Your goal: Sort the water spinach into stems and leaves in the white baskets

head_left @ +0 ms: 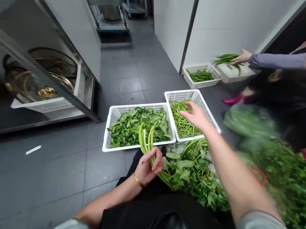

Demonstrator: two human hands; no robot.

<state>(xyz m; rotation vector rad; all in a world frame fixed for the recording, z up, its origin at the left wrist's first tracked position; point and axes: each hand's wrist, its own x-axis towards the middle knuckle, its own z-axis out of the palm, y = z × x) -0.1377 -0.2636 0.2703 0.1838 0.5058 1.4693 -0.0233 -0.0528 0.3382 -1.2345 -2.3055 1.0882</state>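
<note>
My left hand (150, 165) is closed around a bunch of green stems (146, 139), their pale ends pointing up and away from me. My right hand (196, 116) reaches over a white basket (208, 107) of cut stems (181, 121), fingers apart and nothing visible in them. To its left stands a second white basket (106, 134) heaped with green leaves (140, 122). A pile of long-stemmed leafy greens (196, 172) lies close to my lap, between my two arms.
At right a person's sleeved arm (279, 60) reaches to green beans or similar pods (226, 59) on a white crate (233, 72). Another crate (199, 85) holds more. Bagged greens (300, 182) lie right. A steel shelf (53, 111) stands left, a trolley (113, 26) behind.
</note>
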